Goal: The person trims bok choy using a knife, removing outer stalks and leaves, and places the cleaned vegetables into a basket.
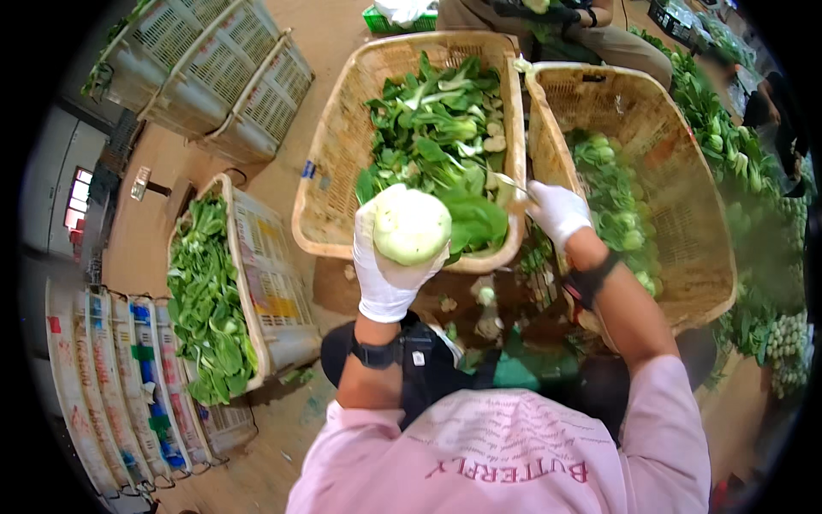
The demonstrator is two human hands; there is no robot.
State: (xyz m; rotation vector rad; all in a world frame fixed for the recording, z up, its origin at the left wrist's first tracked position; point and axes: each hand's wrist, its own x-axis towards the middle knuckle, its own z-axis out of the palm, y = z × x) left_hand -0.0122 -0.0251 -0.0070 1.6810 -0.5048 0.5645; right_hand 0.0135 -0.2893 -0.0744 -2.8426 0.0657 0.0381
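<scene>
My left hand (390, 270), in a white glove, is closed round a head of bok choy (413, 224). Its pale, rounded base faces up, and its broad green leaves spread to the right over the basket's near rim. To the right, my white-gloved right hand (558, 212) is closed on a small knife (515, 186); its thin blade points left, apart from the bok choy. Most of the knife's handle is hidden in the fist. Beyond both hands, a tan plastic basket (330, 193) holds loose green leaves and cut-off pale stem ends.
On the right stands a second tan basket (689, 206) with bok choy heads lined along its left side. A crate (274, 291) of leaves is at left, near stacked crates (218, 73). Another person (591, 43) sits beyond the baskets. Greens (715, 128) are heaped at far right.
</scene>
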